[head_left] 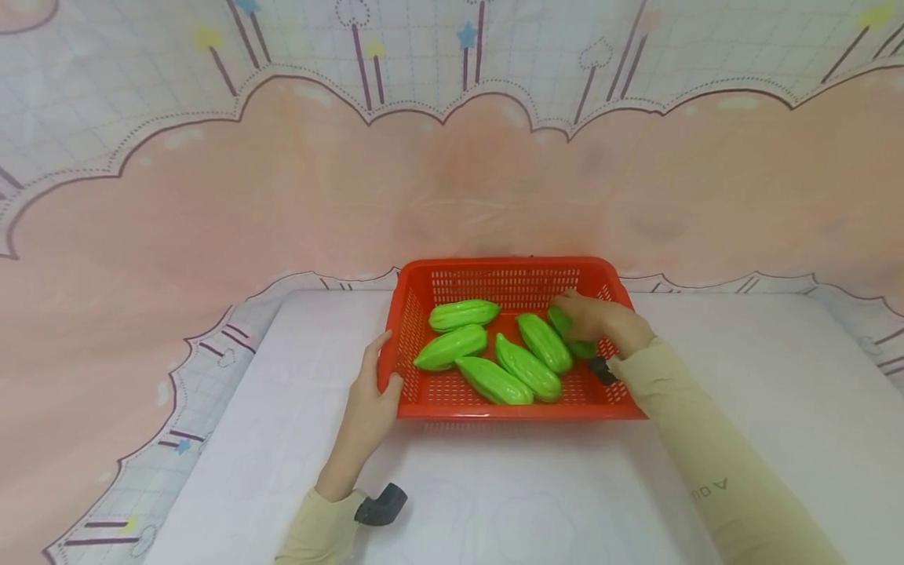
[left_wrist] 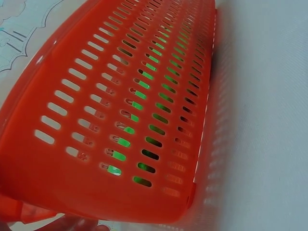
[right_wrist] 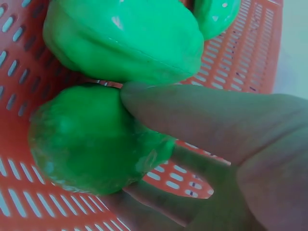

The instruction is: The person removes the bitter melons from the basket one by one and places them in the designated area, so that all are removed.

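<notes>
Inside a red plastic basket (head_left: 523, 411), several green ridged gourds lie on the slotted floor. At the basket's right end, my right hand (head_left: 600, 320) grips one green gourd (right_wrist: 86, 139), partly hidden under the hand in the head view. The right wrist view has the thumb on its top and fingers round its far side. Another gourd (right_wrist: 125, 38) lies right beside it. My left hand (head_left: 370, 404) holds the basket's left rim, thumb over the edge. Through the slots of the basket wall (left_wrist: 96, 183), green shows in the left wrist view.
The basket stands on a white-covered table (head_left: 494, 502), near its back edge. Behind it hangs a pink and white patterned cloth (head_left: 494, 188). A black curved piece (head_left: 381, 504) sits at the left sleeve cuff, and another dark piece (head_left: 602, 370) at the right cuff.
</notes>
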A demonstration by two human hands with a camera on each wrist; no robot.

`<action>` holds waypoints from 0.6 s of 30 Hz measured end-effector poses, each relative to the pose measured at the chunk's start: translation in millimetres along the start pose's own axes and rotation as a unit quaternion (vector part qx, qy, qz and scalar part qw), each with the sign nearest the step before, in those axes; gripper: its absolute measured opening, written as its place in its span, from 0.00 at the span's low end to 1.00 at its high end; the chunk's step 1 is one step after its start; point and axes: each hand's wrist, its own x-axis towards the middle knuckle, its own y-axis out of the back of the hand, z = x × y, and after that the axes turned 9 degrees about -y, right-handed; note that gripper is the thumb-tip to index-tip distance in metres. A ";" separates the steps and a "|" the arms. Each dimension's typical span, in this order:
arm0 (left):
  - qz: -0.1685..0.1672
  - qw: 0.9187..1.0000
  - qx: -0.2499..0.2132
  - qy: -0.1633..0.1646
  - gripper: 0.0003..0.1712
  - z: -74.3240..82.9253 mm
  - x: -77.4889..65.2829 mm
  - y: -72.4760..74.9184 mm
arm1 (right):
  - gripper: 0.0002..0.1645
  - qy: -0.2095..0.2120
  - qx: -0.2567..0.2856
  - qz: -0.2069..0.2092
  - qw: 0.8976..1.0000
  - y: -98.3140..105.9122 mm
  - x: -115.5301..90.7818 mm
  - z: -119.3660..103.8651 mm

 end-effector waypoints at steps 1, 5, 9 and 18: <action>0.000 1.000 0.000 0.001 0.36 0.1 -0.1 0.0 | 0.44 0.002 -0.003 0.001 1.000 -0.1 0.4 0.2; 0.001 1.000 0.003 0.002 0.36 0.0 0.3 -0.4 | 0.45 0.010 -0.012 0.007 1.000 -0.6 1.4 0.3; 0.001 1.000 0.000 0.004 0.36 -0.1 -0.1 -0.7 | 0.45 0.021 -0.020 0.018 0.999 -0.6 2.6 1.4; 0.001 1.000 -0.004 0.001 0.36 -1.1 0.7 -1.1 | 0.43 0.036 -0.021 0.032 0.999 -0.3 0.2 2.8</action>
